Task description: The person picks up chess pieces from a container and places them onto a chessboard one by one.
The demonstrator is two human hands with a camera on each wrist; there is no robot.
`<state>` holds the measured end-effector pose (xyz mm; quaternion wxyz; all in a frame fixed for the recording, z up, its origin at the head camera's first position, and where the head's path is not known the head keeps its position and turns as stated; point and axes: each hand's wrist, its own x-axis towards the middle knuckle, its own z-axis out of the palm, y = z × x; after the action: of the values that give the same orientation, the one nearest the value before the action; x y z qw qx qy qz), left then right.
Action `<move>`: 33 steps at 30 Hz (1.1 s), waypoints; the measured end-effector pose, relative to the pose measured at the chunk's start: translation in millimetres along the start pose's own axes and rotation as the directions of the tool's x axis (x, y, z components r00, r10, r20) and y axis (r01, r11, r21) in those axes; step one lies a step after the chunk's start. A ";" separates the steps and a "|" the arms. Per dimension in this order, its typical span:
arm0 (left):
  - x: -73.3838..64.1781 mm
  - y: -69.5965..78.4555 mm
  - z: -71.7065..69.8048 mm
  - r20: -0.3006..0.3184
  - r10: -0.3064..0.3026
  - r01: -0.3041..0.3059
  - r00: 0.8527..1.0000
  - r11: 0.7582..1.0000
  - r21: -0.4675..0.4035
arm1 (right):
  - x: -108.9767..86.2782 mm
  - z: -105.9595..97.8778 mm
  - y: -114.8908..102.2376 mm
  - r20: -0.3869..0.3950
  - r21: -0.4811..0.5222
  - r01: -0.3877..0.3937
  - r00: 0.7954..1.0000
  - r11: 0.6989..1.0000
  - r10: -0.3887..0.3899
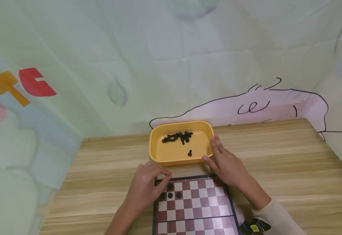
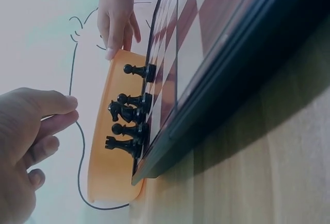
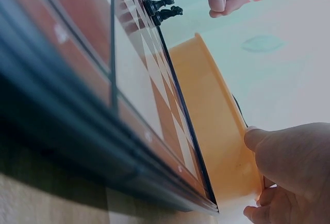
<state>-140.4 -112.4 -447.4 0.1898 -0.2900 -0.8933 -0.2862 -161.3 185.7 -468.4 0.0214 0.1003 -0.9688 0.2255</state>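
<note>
My left hand [image 1: 146,186] is above the far left corner of the chessboard [image 1: 201,203], its thumb and index fingertips together and its other fingers curled. Nothing shows between the fingertips. Standing upright on the board near that hand are a black rook [image 2: 122,145], a black knight [image 2: 126,113] and three black pawns, one pawn [image 2: 138,71] set apart from the others. My right hand [image 1: 229,164] grips the right end of a yellow plastic basin [image 1: 198,159], thumb at the near rim and fingers around the side.
Inside the basin, a cluster of black chess pieces [image 1: 178,137] lies toward the back, and a single piece [image 1: 189,153] is nearer the front. The wooden table [image 1: 279,163] reaches back to a printed cloth backdrop [image 1: 147,65]. A dark wrist strap [image 1: 256,226] shows at the right sleeve.
</note>
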 end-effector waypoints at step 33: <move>16.8 -10.2 -7.2 -0.012 -0.002 0.002 1.000 1.000 0.023 | -0.3 -1.8 0.1 0.005 -0.006 0.014 1.000 1.000 -0.014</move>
<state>-158.3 -116.8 -437.6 0.1980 -0.2852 -0.8956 -0.2780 -161.0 186.6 -466.9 0.0209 0.1076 -0.9688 0.2223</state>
